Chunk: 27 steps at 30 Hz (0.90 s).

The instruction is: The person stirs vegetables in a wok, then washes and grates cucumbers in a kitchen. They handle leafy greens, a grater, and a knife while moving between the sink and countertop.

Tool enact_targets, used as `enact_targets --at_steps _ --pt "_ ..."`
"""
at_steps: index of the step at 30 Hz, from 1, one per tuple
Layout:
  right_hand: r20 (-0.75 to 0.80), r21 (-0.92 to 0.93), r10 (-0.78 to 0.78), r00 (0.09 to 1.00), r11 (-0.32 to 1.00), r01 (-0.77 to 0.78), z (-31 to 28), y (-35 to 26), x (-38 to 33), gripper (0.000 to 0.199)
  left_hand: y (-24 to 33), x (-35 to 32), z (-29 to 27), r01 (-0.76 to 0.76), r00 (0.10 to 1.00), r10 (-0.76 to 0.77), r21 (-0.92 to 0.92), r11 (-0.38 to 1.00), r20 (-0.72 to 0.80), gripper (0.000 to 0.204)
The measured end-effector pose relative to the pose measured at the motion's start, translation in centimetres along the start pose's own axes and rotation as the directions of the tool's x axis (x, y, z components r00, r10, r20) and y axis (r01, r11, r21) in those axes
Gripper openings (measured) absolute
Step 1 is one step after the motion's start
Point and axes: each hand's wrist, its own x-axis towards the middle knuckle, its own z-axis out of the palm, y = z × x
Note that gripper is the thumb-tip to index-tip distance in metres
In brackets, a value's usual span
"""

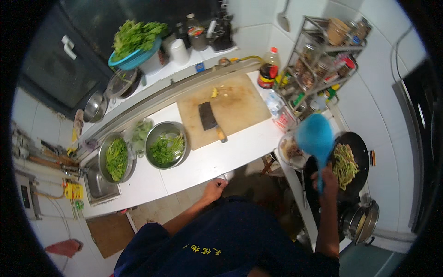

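Note:
My right hand (326,179) grips the handle of a blue plastic water ladle (314,131), raised between the counter and the stove. Its broad bowl covers part of what lies behind it. Just right of that hand, a black wok (362,154) holds green strips of cut vegetable (344,167) mixed with paler pieces. My left hand (215,189) hangs by the front edge of the counter, fingers curled in, and I see nothing in it. On the cutting board (249,104) beyond it lies a cleaver (208,116) with a wooden handle, near some small yellow pieces (214,92).
Metal bowls of greens stand on the counter (164,147) and in the sink (99,187). Left of the wok sits a bowl of food (290,150); a lidded pot (360,221) stands nearer me. A spice rack (318,64) and sauce bottle (268,69) occupy the back corner.

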Motion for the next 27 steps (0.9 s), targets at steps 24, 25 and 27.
enact_targets --at_steps 24,25,27 --pt "0.387 -0.657 -0.434 0.814 0.489 0.573 49.3 8.5 25.7 0.045 -6.8 -1.1 -16.7 0.145 0.989 -0.148 -0.197 0.97 -0.001 0.026" --pt "0.362 -0.67 -0.425 0.83 0.5 0.549 47.8 8.6 24.1 0.047 -5.9 -0.2 -16.6 0.105 0.994 -0.1 -0.159 0.982 0.042 0.025" --pt "0.321 -0.661 -0.43 0.844 0.536 0.525 44.5 8.6 19.6 0.048 -4.2 1.2 -16.3 0.024 0.996 -0.015 -0.102 0.995 0.093 0.023"
